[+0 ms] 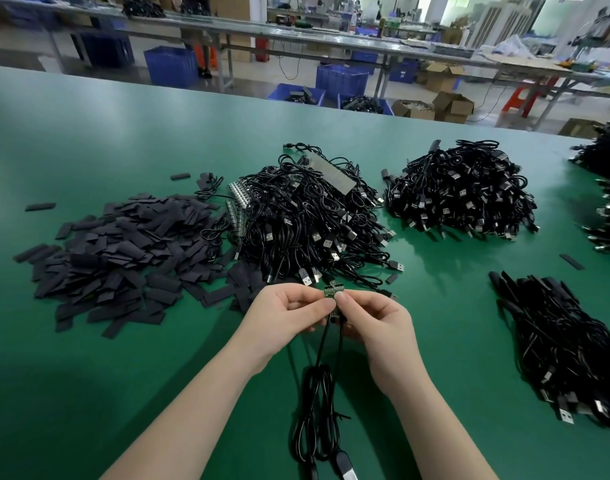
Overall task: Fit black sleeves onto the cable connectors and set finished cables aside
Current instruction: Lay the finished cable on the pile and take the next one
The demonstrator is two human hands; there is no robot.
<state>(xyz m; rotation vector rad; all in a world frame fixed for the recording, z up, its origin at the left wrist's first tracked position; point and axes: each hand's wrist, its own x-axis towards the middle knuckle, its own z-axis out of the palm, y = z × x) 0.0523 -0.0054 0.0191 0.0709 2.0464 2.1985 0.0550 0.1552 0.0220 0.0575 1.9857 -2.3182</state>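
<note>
Two bare hands meet low in the middle of a green table (89, 140), seen from above. The left hand (289, 313) and right hand (376, 323) both pinch a small green board (333, 292) between thumb and fingertips, fingers curled around it. The board is the connector end of a thin black cable (319, 386); it looks bare, with tiny dark parts along its top edge. Two black strands drop from the hands toward the viewer into a loose coil lying on the table, ending in a plug (345, 465) at the bottom edge.

To the left lies a broad, flat heap of sleeves (123, 251): short, matte, dark grey-black flat pieces, far too many to count, with three strays apart at its far side. Just beyond the hands rises a tangled pile of cables (307, 216) with silver-tipped plugs and strips of small boards showing. A second pile (462, 192) sits to the right of it, well apart. A third, flatter pile (570, 348) lies near the right hand's side, and more cables crowd the right edge, partly cut off.

The tabletop is smooth and slightly glossy. Behind it is a workshop floor with long benches, five or so blue crates (170, 65), open cardboard boxes (452, 107) and a red stool (519, 98), all blurred.
</note>
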